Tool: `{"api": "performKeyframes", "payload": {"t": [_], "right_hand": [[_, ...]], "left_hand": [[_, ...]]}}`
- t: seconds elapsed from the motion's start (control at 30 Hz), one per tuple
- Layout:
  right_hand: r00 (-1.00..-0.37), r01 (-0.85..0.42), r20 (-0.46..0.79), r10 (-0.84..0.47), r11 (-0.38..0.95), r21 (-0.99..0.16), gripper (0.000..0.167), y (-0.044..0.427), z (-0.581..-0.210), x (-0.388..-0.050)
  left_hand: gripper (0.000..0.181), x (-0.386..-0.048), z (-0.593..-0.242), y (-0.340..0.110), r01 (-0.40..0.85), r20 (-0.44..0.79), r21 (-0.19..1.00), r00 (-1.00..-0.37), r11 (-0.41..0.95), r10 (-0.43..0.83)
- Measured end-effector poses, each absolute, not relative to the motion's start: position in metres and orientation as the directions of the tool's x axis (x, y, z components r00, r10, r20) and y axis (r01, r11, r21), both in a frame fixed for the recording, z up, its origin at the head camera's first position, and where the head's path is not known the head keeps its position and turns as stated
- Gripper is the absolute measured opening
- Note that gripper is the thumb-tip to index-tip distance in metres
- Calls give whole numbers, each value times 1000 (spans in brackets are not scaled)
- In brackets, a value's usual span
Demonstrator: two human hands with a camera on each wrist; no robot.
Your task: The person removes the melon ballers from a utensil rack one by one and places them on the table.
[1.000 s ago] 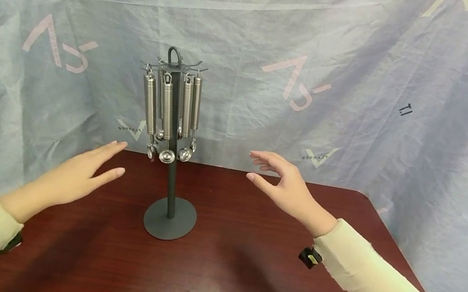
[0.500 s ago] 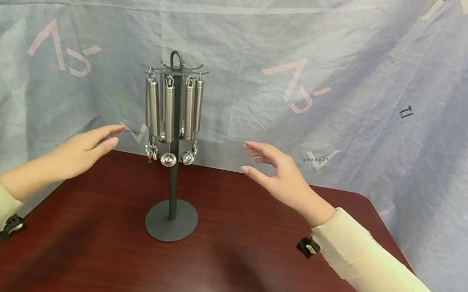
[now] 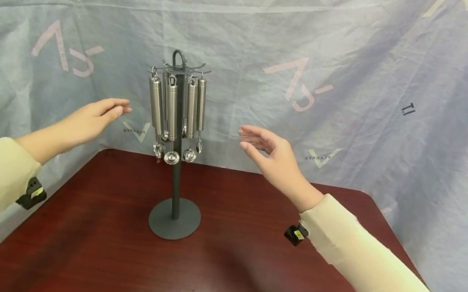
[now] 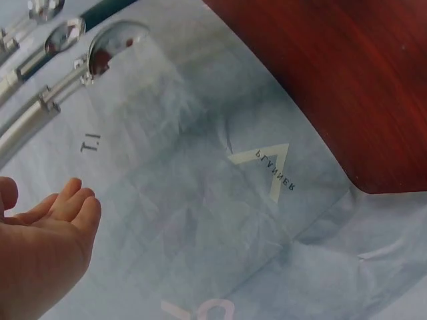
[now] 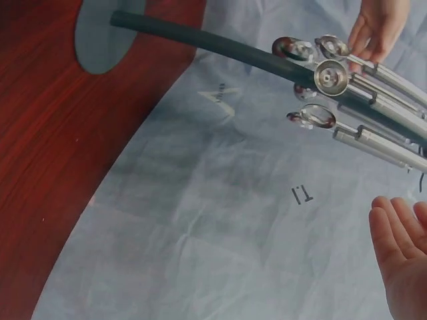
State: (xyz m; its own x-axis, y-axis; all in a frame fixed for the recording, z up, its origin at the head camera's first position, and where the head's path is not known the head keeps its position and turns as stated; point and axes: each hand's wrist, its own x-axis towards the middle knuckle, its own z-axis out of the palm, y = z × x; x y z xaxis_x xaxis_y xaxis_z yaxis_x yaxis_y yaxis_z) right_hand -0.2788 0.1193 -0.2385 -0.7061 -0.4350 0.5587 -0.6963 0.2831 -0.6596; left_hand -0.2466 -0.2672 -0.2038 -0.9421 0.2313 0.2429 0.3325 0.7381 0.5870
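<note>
A dark grey stand (image 3: 176, 188) with a round base stands upright on the table, hooks fanning out at its top. Several steel utensils (image 3: 171, 111) with cylindrical handles and small round, spoon-like bowls hang from those hooks. My left hand (image 3: 89, 123) hovers left of them, apart from the handles and holding nothing. To their right, also in the air, my right hand (image 3: 278, 161) is held with loosely bent fingers and thumb apart. Bowls (image 4: 120, 47) show above the left hand in the left wrist view. The right wrist view has both hands on either side of the hanging utensils.
The stand rests on a dark red-brown table (image 3: 238, 282), left of its middle. A grey printed cloth (image 3: 245, 28) hangs close behind and along the sides. Each sleeve cuff carries a small black wrist camera (image 3: 295, 234).
Both hands have risen, the left one more, from beside the bowls to beside the handles. My right hand has also drifted slightly left. The utensils stay hanging on the stand.
</note>
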Motion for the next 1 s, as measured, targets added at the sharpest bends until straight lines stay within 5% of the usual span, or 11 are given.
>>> {"api": "performKeyframes", "payload": {"t": [0.37, 1.0], "right_hand": [[-714, -688, 591, -375, 223, -690, 35, 98, -234, -294], [-749, -635, 539, -386, 185, -750, 41, 67, -224, -305]], "left_hand": [[59, -272, -172, -265, 300, 204, 770, -952, 564, 227], [60, -299, -131, -241, 283, 192, 878, -947, 385, 258]]}}
